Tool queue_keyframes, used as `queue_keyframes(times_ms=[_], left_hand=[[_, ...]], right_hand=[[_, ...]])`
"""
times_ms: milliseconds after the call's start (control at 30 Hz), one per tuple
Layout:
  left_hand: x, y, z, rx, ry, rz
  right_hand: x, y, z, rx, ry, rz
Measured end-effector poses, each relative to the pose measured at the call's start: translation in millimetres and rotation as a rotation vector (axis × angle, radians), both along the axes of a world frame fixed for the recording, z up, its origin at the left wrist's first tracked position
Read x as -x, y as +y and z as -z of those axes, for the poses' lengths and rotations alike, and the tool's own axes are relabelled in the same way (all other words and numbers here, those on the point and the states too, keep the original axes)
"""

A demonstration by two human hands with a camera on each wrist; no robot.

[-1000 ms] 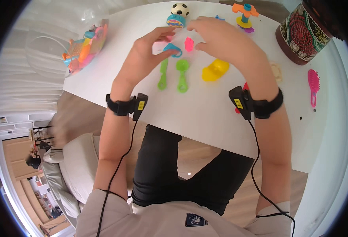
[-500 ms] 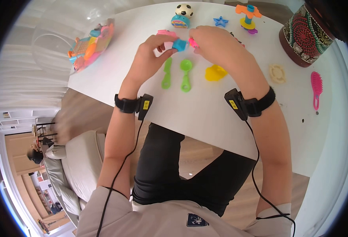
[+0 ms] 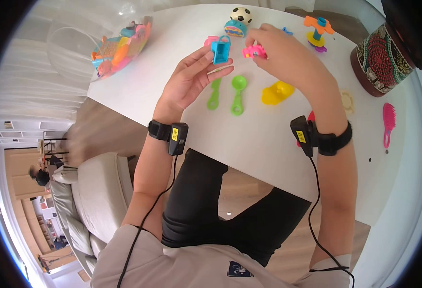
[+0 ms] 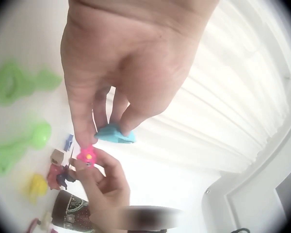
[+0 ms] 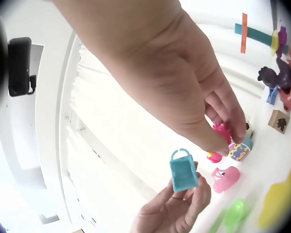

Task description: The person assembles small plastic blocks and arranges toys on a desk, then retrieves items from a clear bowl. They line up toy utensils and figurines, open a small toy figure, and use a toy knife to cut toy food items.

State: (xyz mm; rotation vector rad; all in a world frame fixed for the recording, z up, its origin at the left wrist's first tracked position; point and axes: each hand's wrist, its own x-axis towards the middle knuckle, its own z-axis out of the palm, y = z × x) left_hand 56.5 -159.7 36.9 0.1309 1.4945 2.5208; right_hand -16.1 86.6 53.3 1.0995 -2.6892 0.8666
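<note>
My left hand point(image 3: 192, 79) holds a small blue toy bag point(image 3: 221, 51) with a loop handle, pinched between thumb and fingers. Its hollow side faces up toward the head view. Close on the right, my right hand point(image 3: 280, 50) pinches a small pink toy figure point(image 3: 254, 51) with a yellow spot, a short gap away from the bag. The right wrist view shows the figure point(image 5: 222, 132) partly hidden behind thumb and fingers. Beyond the left fingertips lies a pink toy bag point(image 5: 226, 179) on the white table point(image 3: 259, 139).
A green spoon point(image 3: 238, 91) and green knife point(image 3: 213, 96) lie nearer me, with a yellow toy piece point(image 3: 277, 92) to their right. Behind stand a blue patterned toy point(image 3: 235, 29) and a soccer ball point(image 3: 240, 16). A patterned pot point(image 3: 381, 60) and pink hairbrush point(image 3: 389, 120) are right.
My right hand has picked the pink figure up off the table. My left hand has lifted the blue bag and turned it, palm up, so the hollow shows.
</note>
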Motion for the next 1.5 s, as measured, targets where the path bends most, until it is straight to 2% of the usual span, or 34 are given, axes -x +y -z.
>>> queue_keyframes(times_ms=[67, 100, 167, 267, 367, 600, 667, 700, 767, 800, 867, 1000, 1067, 1167, 1267, 1367, 1500], left_hand=[[-1.2, 3.6, 0.6, 0.049, 0.016, -0.053], [-0.3, 5.3, 2.1, 0.043, 0.016, -0.058], [3.0, 9.3, 4.0, 0.067, -0.003, -0.048], [2.4, 13.2, 5.8, 0.086, 0.007, 0.053], [3.7, 19.8, 4.9, 0.145, 0.026, 0.048], [4.5, 18.8, 15.2, 0.043, 0.012, -0.02], [1.8, 23.9, 14.3, 0.146, 0.146, -0.088], [3.0, 22.6, 18.1, 0.141, 0.145, -0.096], [6.9, 26.5, 22.5, 0.363, 0.306, -0.192], [5.7, 25.9, 25.0, 0.356, 0.305, -0.203], [1.9, 31.1, 22.2, 0.487, 0.417, -0.266], [4.5, 33.4, 28.3, 0.509, 0.438, -0.272], [4.5, 31.1, 29.3, 0.491, 0.389, -0.225], [3.1, 30.6, 30.1, 0.453, 0.429, -0.227], [2.6, 30.4, 29.3, 0.486, 0.506, -0.242], [5.0, 29.6, 30.2, 0.491, 0.591, -0.268], [3.3, 31.1, 29.3, 0.458, 0.574, -0.258]], right_hand=[[-1.7, 2.2, -9.2, 0.14, 0.0, -0.046], [-2.6, 2.7, -14.5, 0.134, 0.0, -0.052], [-4.6, 2.5, -23.8, 0.329, -0.159, -0.14], [-0.8, -1.0, -23.7, 0.287, -0.15, -0.157], [0.1, -4.4, -18.2, 0.283, -0.124, -0.185], [-7.3, -6.1, -24.1, 0.341, -0.102, -0.171], [-14.7, -1.0, -39.4, 0.201, -0.257, -0.127], [-10.1, 2.3, -34.5, 0.195, -0.258, -0.135], [0.8, 15.4, -29.8, 0.175, -0.209, -0.187], [2.6, 21.2, -29.8, 0.166, -0.21, -0.196], [-3.7, 29.1, -48.0, 0.226, -0.253, -0.004], [2.8, 29.2, -45.5, 0.204, -0.311, -0.044], [5.6, 21.2, -33.8, 0.333, -0.187, -0.199], [4.1, 15.0, -27.3, 0.281, -0.165, -0.215], [-3.6, 11.2, -28.0, 0.196, -0.208, -0.115], [-4.7, 6.3, -27.1, 0.207, -0.241, -0.101], [-6.5, 2.5, -19.4, 0.201, -0.309, -0.101]])
